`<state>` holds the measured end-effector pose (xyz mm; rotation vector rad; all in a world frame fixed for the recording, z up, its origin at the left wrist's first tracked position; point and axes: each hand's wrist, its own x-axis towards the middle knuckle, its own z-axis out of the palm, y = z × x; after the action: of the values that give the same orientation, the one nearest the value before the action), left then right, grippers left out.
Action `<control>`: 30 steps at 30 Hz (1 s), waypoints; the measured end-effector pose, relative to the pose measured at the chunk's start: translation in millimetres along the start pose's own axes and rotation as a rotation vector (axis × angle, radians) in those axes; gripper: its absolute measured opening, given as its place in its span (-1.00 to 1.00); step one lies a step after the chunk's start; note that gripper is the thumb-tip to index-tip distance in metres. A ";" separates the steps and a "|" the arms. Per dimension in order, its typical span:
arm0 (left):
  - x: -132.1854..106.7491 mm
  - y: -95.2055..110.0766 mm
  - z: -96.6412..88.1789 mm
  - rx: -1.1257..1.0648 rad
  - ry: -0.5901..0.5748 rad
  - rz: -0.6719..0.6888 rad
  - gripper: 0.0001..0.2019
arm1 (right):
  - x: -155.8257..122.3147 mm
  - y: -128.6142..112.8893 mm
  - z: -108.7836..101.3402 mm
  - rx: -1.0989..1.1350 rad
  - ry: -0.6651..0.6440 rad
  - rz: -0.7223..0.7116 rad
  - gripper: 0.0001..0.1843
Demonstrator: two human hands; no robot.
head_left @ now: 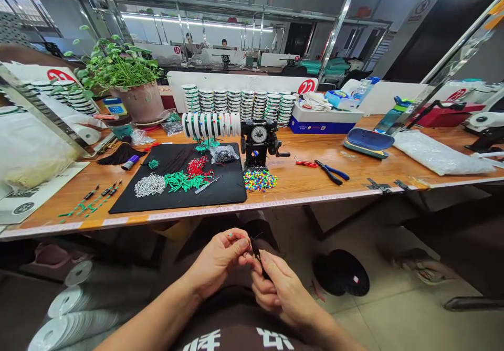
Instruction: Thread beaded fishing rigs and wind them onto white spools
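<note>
My left hand (224, 259) is held over the lap, below the table edge. Its thumb and fingers pinch something tiny, largely hidden. Close against it, my right hand (277, 285) is closed around a slim black object (256, 254) that slants up toward the left fingertips. Its kind cannot be made out. Thin dark strands show just above the fingertips. On the table ahead, a black mat (232, 191) bears silver beads (150, 185), green tube-like pieces (183, 182), red corded pieces (198, 166) and a small plastic bag (224, 154).
A black hand-cranked device (260, 144) carries a row of white spools (210, 125). Coloured beads (260, 180) lie before it, with pliers (333, 172) to the right. Several strung pieces (92, 199) lie left. A black stool (340, 272) stands on the floor at right.
</note>
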<state>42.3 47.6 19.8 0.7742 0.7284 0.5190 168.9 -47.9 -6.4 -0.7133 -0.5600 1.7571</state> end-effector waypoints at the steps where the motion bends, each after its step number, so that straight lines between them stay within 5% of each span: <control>1: 0.2 0.6 0.9 -0.005 -0.002 0.003 -0.57 | 0.2 0.2 1.5 -0.003 0.010 -0.004 -0.43; 7: 0.0 7.5 3.2 -0.008 0.019 0.021 -0.59 | 7.2 -19.0 -17.5 -0.240 0.139 -0.114 -0.43; 11: -2.5 11.3 1.5 0.019 0.028 0.062 -0.62 | 30.7 -76.9 -60.2 -1.163 0.608 -0.551 -0.65; 13: -3.6 12.8 1.2 0.047 0.036 0.082 -0.63 | 47.7 -111.9 -81.2 -1.677 0.867 -0.536 -0.72; 15: -4.0 14.0 0.7 0.072 0.042 0.085 -0.61 | 64.9 -142.0 -97.8 -1.892 0.953 -0.439 -0.76; 25: -6.1 14.2 -3.3 0.070 0.051 0.063 -0.60 | 100.9 -225.1 -142.7 -2.087 0.822 -0.384 -0.68; 30: -9.5 11.0 -5.4 0.023 0.078 0.087 -0.57 | 96.4 -217.5 -133.6 -1.984 0.744 -0.535 -0.77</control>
<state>30.4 50.5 29.3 0.8136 0.7763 0.6230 389.2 108.8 29.6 -2.0622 -1.6572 -0.1632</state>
